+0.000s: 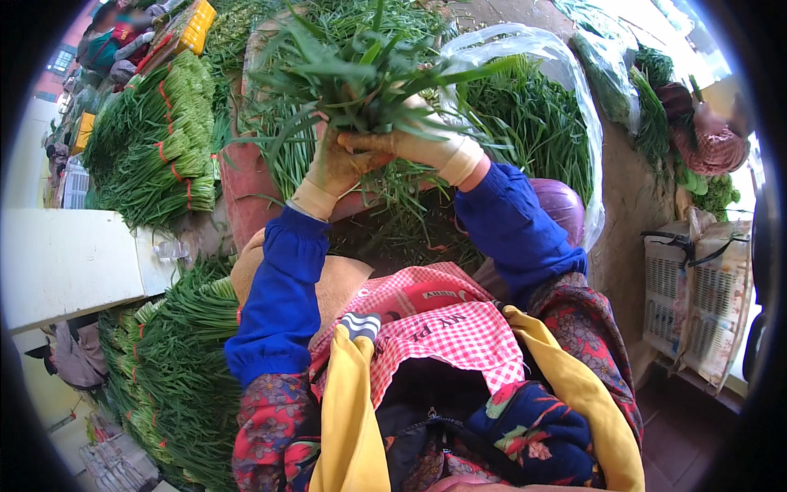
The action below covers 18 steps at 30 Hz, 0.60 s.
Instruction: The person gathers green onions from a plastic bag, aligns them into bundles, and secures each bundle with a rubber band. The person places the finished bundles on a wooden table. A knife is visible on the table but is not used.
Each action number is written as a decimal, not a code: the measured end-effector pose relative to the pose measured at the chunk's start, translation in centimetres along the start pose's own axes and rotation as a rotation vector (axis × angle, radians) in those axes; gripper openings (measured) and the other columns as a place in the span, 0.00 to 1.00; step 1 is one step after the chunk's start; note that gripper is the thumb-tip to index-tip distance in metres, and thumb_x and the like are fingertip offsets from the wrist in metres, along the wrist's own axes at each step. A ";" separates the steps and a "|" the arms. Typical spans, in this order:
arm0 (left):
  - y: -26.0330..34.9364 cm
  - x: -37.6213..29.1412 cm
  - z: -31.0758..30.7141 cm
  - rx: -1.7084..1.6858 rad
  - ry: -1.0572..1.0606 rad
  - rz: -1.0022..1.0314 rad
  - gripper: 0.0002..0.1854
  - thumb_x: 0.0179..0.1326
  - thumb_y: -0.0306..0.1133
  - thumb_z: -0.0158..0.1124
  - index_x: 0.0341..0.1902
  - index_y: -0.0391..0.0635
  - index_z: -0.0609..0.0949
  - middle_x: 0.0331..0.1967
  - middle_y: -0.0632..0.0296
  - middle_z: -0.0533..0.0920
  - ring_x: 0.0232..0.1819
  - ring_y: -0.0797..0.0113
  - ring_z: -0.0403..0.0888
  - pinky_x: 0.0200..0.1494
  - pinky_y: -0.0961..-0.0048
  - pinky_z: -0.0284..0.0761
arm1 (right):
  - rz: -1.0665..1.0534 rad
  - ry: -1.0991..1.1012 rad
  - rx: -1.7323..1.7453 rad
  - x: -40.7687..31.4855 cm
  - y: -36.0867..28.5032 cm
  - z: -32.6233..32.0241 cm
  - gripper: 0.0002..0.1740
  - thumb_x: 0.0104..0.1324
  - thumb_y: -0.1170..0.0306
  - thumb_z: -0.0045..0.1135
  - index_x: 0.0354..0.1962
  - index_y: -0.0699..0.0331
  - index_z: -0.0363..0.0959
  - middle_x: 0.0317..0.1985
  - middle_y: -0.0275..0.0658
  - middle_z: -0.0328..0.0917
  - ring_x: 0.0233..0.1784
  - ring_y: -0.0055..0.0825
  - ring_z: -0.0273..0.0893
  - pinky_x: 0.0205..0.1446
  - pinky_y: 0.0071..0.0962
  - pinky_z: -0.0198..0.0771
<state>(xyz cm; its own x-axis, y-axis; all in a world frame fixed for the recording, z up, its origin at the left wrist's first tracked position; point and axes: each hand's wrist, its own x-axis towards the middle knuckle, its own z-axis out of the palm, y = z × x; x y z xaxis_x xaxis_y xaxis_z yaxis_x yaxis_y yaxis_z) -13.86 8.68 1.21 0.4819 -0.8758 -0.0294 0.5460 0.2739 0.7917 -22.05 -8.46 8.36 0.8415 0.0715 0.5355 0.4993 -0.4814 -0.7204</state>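
Observation:
Both my hands, in pale, soiled gloves, are raised before me around a bunch of long green leafy stalks [363, 80]. My left hand [337, 165] grips its near end from the left. My right hand [430, 138] is closed around it from the right, fingers partly hidden by leaves. The leaves fan outward at the top. Below and beyond the hands, loose greens [289, 157] lie on a red surface [249, 184]. More greens [529, 111] fill a clear plastic bag [593, 141] on the right.
Bundled greens with red ties [178, 129] are piled at left, more bundles [178, 344] lower left. A white ledge [67, 264] juts in with a plastic bottle [171, 249]. White plastic crates [695, 295] stand right. Other people [710, 138] are at the far right and upper left.

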 end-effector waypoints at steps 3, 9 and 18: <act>-2.1 0.6 -1.8 -0.410 -0.049 -0.065 0.45 0.65 0.71 0.46 0.74 0.49 0.64 0.68 0.55 0.71 0.63 0.49 0.75 0.62 0.49 0.74 | 0.069 -0.120 -0.209 -0.3 1.4 1.5 0.32 0.59 0.47 0.65 0.54 0.56 0.77 0.57 0.45 0.76 0.61 0.46 0.70 0.63 0.43 0.65; -3.6 -1.8 -3.8 -0.358 -0.011 0.320 0.36 0.70 0.53 0.52 0.75 0.45 0.62 0.74 0.56 0.65 0.71 0.55 0.65 0.73 0.56 0.62 | -0.102 0.109 -0.699 -0.3 0.2 6.4 0.35 0.56 0.51 0.56 0.61 0.53 0.70 0.70 0.45 0.63 0.76 0.46 0.55 0.77 0.54 0.44; -1.1 -5.2 -6.8 0.535 0.527 0.555 0.22 0.65 0.27 0.65 0.62 0.45 0.76 0.55 0.57 0.80 0.57 0.63 0.78 0.61 0.63 0.76 | 0.509 -0.137 -0.256 -9.1 7.4 9.9 0.67 0.45 0.51 0.77 0.75 0.61 0.44 0.69 0.50 0.64 0.68 0.48 0.68 0.68 0.40 0.67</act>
<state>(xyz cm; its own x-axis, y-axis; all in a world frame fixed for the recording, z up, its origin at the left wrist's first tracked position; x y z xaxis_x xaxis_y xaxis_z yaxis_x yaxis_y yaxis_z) -12.31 15.67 -3.62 0.8993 -0.3452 0.2683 -0.1808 0.2651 0.9471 -23.93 -3.97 -6.20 0.9899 -0.1202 0.0754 -0.0267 -0.6795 -0.7332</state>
